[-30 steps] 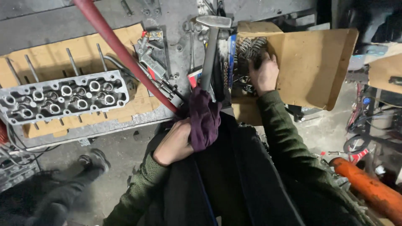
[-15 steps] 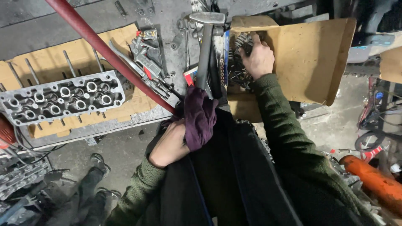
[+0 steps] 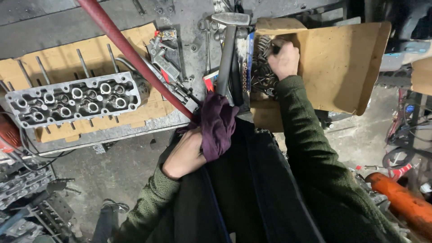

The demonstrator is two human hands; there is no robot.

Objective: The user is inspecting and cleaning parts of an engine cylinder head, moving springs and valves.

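Looking down from the head camera, the right hand [image 3: 284, 59] reaches into an open cardboard box [image 3: 342, 67] at the bench edge, its fingers curled down among a heap of small dark metal parts [image 3: 260, 76]; whether it grips any one piece I cannot tell. The left hand [image 3: 184, 155] is closed around a dark purple rag [image 3: 218, 126], held against the dark apron. A hammer [image 3: 227, 45] lies just left of the box. Farther left, an aluminium cylinder head [image 3: 74, 101] rests on cardboard sheets, a red bar [image 3: 135, 58] slanting past it.
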